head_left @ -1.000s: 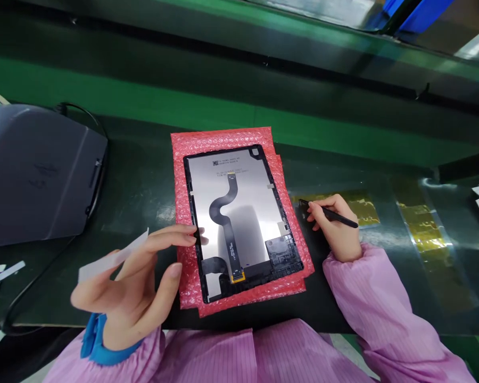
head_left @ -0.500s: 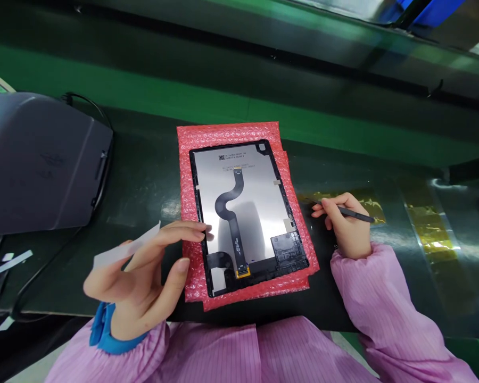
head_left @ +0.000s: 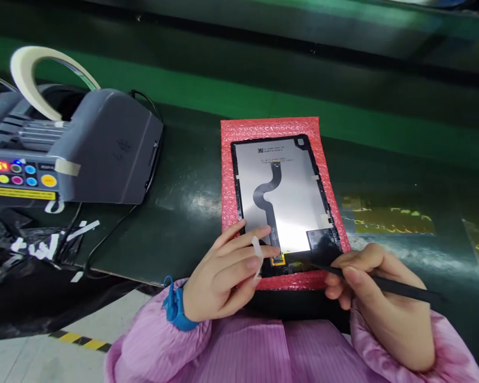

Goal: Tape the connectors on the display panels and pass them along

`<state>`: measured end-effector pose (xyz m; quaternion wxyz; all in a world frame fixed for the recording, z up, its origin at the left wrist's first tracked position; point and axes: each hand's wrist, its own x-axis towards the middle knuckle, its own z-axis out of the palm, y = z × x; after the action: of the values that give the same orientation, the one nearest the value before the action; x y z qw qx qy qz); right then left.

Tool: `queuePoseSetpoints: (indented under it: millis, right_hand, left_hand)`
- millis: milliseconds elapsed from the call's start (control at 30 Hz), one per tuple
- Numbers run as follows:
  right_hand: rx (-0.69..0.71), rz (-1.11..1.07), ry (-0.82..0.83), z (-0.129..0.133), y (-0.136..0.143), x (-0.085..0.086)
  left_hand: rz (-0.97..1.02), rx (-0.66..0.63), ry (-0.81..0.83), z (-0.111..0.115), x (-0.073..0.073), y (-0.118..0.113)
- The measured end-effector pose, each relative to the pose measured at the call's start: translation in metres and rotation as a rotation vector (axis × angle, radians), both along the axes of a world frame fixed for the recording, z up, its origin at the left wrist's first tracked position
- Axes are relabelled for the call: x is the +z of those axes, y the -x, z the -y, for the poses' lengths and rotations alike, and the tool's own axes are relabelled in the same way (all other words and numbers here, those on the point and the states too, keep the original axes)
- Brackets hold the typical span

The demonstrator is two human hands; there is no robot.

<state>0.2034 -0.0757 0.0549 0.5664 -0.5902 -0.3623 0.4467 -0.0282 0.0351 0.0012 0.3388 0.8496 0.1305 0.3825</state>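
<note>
With left hand (head_left: 219,276) loosely spread, bearing white strip (head_left: 257,247), seemingly steadied display panel (head_left: 299,213); with right hand (head_left: 395,322), pinched black tweezers (head_left: 403,289) at its bottom edge, likely for precision.

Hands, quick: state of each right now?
Left hand: white strip at fingertips; pinched or stuck, can't tell.
Right hand: closed, holding a slim black tool.

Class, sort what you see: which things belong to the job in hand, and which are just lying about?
In the job:
display panel with ribbon cable
red bubble wrap beneath it
slim black tool in the right hand
white strip at the left hand

Lying about, apparently:
white scraps
grey machine and amber film, untouched, though possibly supplies
</note>
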Motion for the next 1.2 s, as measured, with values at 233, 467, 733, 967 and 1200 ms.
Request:
queuePoseSetpoints:
  millis: [233,467,733,967,1200]
  right_hand:
    - [0.011,0.088,0.088,-0.008,0.013,-0.006]
    - [-0.009,0.076,0.105,-0.011,0.02,-0.005]
    - [-0.006,0.095,0.112,-0.01,0.023,-0.005]
    - [-0.011,0.109,0.098,-0.009,0.024,-0.006]
    - [-0.022,0.156,0.095,-0.008,0.024,-0.005]
  left_hand:
    - [-0.024,-0.019,-0.075,-0.003,-0.009,-0.001]
    - [0.051,0.031,0.03,0.006,-0.012,-0.001]
    - [-0.018,0.052,0.024,0.008,-0.007,0.003]
    - [0.011,0.06,0.003,0.008,-0.007,0.003]
    - [-0.035,0.059,0.015,0.009,-0.007,0.005]
